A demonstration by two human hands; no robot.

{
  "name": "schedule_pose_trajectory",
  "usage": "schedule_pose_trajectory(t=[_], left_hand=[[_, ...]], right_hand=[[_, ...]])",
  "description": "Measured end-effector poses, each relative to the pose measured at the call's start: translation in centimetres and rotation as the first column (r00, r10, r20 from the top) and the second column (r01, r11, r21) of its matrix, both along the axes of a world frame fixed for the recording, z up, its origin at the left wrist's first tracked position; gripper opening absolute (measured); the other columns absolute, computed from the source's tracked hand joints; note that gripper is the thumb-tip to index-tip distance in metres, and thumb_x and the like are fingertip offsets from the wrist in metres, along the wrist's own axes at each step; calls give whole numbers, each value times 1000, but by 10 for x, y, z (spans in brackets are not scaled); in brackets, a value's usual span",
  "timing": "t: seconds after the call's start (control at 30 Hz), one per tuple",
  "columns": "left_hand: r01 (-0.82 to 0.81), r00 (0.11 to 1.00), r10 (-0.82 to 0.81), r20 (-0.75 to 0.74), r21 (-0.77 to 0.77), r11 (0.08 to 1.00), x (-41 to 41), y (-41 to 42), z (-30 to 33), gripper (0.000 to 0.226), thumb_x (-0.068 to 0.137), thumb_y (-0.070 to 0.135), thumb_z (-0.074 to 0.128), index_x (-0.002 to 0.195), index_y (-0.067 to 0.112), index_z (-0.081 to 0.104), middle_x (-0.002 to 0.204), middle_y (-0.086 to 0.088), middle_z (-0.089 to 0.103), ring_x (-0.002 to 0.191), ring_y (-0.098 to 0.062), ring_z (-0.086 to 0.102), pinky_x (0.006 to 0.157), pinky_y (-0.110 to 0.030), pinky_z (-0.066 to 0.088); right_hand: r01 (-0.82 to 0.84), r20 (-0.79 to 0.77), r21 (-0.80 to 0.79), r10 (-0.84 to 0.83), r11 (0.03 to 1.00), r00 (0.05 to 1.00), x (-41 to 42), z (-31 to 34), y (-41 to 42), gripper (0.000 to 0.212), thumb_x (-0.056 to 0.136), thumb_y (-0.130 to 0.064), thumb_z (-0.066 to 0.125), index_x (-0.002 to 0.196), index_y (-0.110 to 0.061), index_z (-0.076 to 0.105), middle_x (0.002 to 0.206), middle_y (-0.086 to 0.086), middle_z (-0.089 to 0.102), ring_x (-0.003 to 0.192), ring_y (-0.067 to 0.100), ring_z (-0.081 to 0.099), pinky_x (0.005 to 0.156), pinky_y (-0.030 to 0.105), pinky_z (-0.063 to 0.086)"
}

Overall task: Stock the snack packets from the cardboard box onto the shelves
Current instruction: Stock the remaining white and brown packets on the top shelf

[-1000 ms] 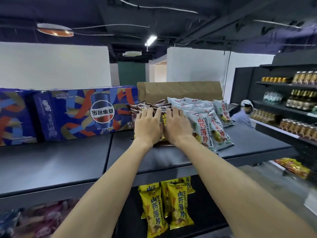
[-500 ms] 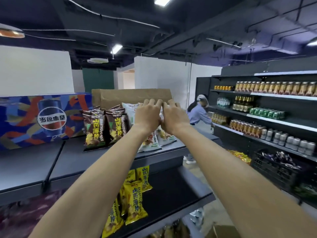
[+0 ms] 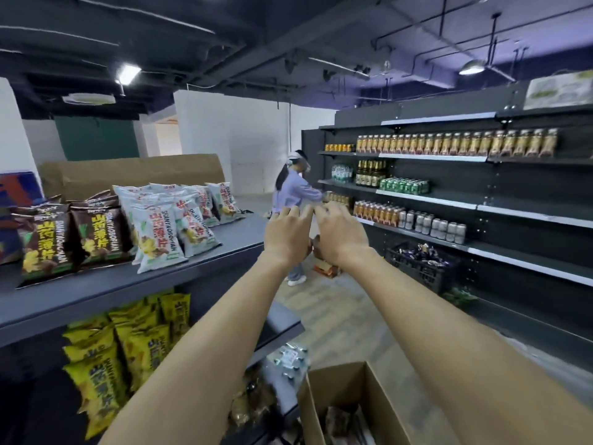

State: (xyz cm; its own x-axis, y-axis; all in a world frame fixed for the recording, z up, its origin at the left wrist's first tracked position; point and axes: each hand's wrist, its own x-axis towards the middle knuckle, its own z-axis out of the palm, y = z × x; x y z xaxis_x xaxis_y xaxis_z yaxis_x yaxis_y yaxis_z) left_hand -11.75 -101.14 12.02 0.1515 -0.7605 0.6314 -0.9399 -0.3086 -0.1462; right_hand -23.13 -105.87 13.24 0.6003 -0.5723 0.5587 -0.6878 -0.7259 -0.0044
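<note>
Head view: left hand (image 3: 286,234) and right hand (image 3: 340,236) outstretched, empty, beside top shelf (image 3: 134,284)

Two bare forearms run up from the lower edge of the frame toward its middle, with no sleeve visible along either. The left hand (image 3: 286,236) and right hand (image 3: 339,237) carry no glove, and the wrists show no watch or band. The fingertips are blurred, so any ring is hard to tell.
</note>
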Motion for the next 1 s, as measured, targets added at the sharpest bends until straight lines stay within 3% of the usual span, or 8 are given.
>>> schedule_pose_trajectory(t=[0.07,0.2,0.3,0.47,0.7,1.0], left_hand=[[42,999,-43,15,39,998,-32,-15,-8,54,84,15,57,136,15,42,119,-9,59,112,-33,55,85,-38,44],[144,989,-145,4,112,983,-92,-45,-23,30,88,20,54,118,16,48,108,-5,65,99,-30,64,66,-34,40],[235,972,-232,-35,119,965,-126,-68,-37,27,88,24,56,112,17,47,102,-5,66,91,-30,66,65,-35,44],[321,947,-317,-48,152,935,-161,-99,-62,24,88,26,55,108,16,48,98,-4,66,89,-29,66,63,-33,37],[337,941,-328,-77,207,918,-159,-148,-89,26,88,27,55,110,14,49,102,-8,67,90,-32,66,60,-32,36],[265,963,-242,-114,264,927,-98,-211,-108,35,91,29,54,123,16,47,111,-7,66,96,-31,65,66,-32,38]], right_hand=[[54,-11,27,-54,998,998,-34,-10,-9,45,94,-22,53,137,-12,42,139,13,43,127,32,41,100,42,43],[177,-44,112,-174,978,984,-96,-30,-33,47,90,-23,59,133,-14,42,136,11,44,125,31,41,96,43,46],[265,-64,150,-258,953,964,-134,-42,-51,50,89,-27,61,134,-15,41,136,10,43,127,31,40,93,43,45],[381,-79,195,-373,904,925,-177,-60,-80,47,89,-27,59,131,-15,43,133,10,43,125,30,40,88,41,46],[452,-116,196,-437,870,892,-192,-81,-125,43,89,-24,54,129,-14,45,132,9,43,123,28,41,87,39,45],[473,-130,207,-455,857,881,-167,-90,-187,42,89,-23,55,129,-15,44,132,9,43,120,28,43,82,39,47]])
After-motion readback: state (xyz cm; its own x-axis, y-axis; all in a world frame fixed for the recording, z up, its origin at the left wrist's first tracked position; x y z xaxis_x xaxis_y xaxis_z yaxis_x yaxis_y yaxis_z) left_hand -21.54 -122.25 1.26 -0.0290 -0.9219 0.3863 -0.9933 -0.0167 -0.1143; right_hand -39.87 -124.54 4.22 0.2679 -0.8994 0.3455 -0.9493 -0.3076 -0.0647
